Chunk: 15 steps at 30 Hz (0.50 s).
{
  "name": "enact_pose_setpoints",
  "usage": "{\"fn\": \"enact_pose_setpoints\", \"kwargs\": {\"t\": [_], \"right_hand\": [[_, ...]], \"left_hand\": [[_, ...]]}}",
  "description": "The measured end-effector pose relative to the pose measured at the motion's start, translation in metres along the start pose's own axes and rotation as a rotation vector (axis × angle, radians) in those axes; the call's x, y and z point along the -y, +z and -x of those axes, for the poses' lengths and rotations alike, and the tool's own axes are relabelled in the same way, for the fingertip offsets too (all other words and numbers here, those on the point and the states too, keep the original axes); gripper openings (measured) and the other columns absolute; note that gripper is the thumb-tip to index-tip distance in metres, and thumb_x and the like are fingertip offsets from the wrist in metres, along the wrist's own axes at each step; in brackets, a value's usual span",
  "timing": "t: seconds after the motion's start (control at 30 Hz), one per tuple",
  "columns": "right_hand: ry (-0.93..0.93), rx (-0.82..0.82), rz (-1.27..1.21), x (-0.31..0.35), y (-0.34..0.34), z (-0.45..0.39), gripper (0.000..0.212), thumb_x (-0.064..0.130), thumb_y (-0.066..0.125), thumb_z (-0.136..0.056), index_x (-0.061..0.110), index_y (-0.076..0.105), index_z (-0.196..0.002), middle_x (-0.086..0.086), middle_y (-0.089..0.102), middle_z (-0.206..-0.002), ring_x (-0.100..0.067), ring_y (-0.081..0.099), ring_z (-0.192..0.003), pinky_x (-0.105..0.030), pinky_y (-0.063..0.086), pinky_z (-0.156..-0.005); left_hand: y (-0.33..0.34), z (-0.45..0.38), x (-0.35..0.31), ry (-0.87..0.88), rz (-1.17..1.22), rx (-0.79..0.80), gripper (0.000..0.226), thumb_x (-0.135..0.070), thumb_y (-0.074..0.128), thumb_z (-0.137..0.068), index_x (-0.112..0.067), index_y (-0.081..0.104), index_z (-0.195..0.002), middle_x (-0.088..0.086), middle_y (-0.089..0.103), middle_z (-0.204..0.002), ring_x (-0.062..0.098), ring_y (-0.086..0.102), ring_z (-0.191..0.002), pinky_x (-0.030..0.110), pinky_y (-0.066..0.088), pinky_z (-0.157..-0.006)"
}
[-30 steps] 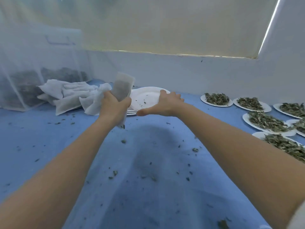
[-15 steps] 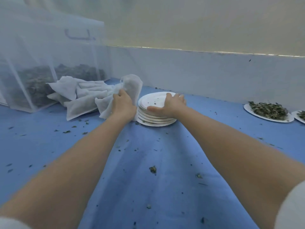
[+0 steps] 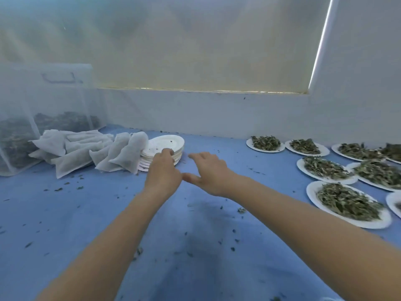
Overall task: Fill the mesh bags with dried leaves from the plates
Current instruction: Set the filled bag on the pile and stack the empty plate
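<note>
A heap of white mesh bags [image 3: 86, 148] lies at the far left of the blue table. Beside it stands a stack of empty white plates [image 3: 165, 146]. My left hand [image 3: 162, 172] hovers at the stack's near edge, fingers loosely curled, holding nothing. My right hand [image 3: 208, 172] is just to the right of it, fingers spread, empty, above the table. Several white plates of dried green leaves [image 3: 345, 200] sit at the right; the nearest one is a forearm's length from my right hand.
A large translucent mesh container [image 3: 43, 118] with dark leaves inside stands at the far left against the wall. Leaf crumbs [image 3: 240, 210] are scattered over the blue table cover [image 3: 86, 213]. A white wall and a window blind close off the back.
My left hand has let go of the mesh bag, which now lies on the heap. My right hand has come off the plate stack. Both hands have drawn back toward me.
</note>
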State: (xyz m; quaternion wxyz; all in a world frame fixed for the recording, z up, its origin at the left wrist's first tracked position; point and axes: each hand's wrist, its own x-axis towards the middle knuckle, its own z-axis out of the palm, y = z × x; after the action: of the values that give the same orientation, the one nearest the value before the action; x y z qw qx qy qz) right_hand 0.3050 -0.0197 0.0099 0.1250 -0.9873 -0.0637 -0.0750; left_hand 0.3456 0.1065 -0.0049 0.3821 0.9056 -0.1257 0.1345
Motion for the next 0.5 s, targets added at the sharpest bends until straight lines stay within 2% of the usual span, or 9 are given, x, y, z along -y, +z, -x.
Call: {"fn": "enact_pose_setpoints", "kwargs": {"t": [0.07, 0.27, 0.4, 0.5], "right_hand": [[-0.004, 0.040, 0.068, -0.014, -0.014, 0.049, 0.065, 0.052, 0.038, -0.095, 0.017, 0.023, -0.147, -0.011, 0.029, -0.147, -0.028, 0.029, -0.134, -0.042, 0.025, -0.106], [0.030, 0.065, 0.168, -0.059, -0.055, 0.182, 0.062, 0.047, 0.038, -0.097, 0.016, 0.021, -0.147, -0.010, 0.030, -0.148, -0.029, 0.031, -0.133, -0.046, 0.028, -0.107], [0.151, 0.071, 0.155, -0.098, -0.069, 0.242, 0.065, 0.046, 0.042, -0.096, 0.014, 0.020, -0.148, -0.011, 0.030, -0.148, -0.028, 0.031, -0.133, -0.044, 0.030, -0.108], [0.296, 0.075, 0.091, -0.131, -0.069, 0.268, 0.069, 0.049, 0.047, -0.093, 0.008, 0.028, -0.144, -0.013, 0.035, -0.145, -0.028, 0.033, -0.132, -0.040, 0.032, -0.107]], "left_hand": [[0.010, 0.036, -0.024, 0.036, 0.057, 0.089, 0.047, 0.000, 0.049, -0.085, -0.011, 0.041, -0.130, 0.005, 0.050, -0.120, 0.018, 0.051, -0.096, 0.026, 0.037, -0.073], [0.049, 0.127, -0.106, 0.187, 0.046, 0.276, 0.043, -0.004, 0.048, -0.089, -0.013, 0.041, -0.130, 0.004, 0.050, -0.122, 0.018, 0.052, -0.101, 0.025, 0.038, -0.074], [0.094, 0.164, -0.154, 0.151, 0.086, 0.382, 0.044, -0.007, 0.050, -0.090, -0.012, 0.038, -0.132, 0.006, 0.045, -0.128, 0.015, 0.046, -0.095, 0.023, 0.037, -0.070], [0.130, 0.178, -0.174, 0.096, 0.104, 0.436, 0.045, -0.011, 0.055, -0.087, -0.010, 0.040, -0.130, 0.009, 0.043, -0.130, 0.021, 0.048, -0.104, 0.025, 0.037, -0.074]]}}
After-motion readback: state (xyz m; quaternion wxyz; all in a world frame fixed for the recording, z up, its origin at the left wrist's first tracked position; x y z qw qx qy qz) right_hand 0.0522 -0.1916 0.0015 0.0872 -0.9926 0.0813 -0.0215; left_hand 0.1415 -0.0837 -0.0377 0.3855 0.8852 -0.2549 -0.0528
